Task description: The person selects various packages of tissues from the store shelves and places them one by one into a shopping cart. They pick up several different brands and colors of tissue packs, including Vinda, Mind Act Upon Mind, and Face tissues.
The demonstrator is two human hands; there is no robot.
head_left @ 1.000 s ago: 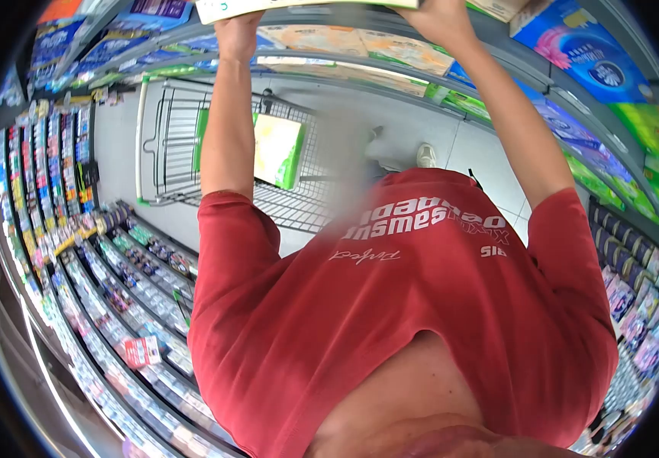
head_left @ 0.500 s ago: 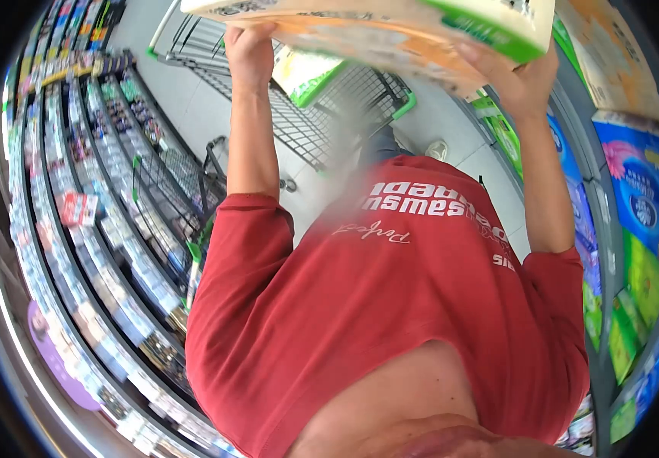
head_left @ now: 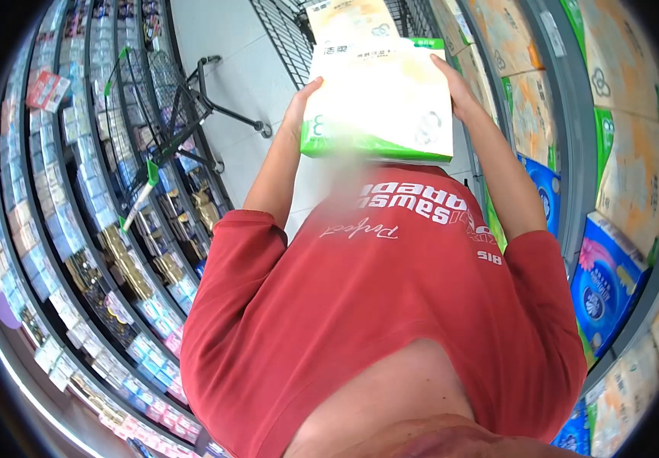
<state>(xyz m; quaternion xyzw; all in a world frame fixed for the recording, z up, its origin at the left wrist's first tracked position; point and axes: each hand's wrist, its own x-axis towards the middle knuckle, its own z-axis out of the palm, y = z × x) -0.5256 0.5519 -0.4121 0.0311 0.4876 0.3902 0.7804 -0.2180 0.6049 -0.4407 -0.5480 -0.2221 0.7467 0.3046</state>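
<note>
**Two-Hand Hold on Tissue Pack, Chest Height**

1. Thing held: one large tissue pack [head_left: 379, 114], pale yellow with a green band along its lower edge. It sits in the upper centre of the frame, just above the chest of my red shirt [head_left: 375, 305], clear of every shelf.

2. Left hand [head_left: 302, 98]: the grip is pressed flat against the pack's left side, thumb up along the edge. The forearm rises from lower left toward the pack, with the elbow bent.

3. Right hand [head_left: 457, 85]: the grip clasps the pack's upper right edge, fingers laid over the corner. The forearm runs up from the right sleeve at a steeper slant than the left.

4. Grip state: both hands are closed on the pack, one on each side, and carry it between them.

5. Surroundings:
   - Wire shopping cart [head_left: 280, 27] at the top of the frame, behind the pack.
   - Small basket trolley [head_left: 177, 84] at upper left, standing on the floor [head_left: 222, 46].
   - Shelves of small goods [head_left: 93, 229] curving down the left side.
   - Shelves [head_left: 573, 114] of bulk tissue packs down the right side, with blue packs [head_left: 608, 282] at lower right.
</note>
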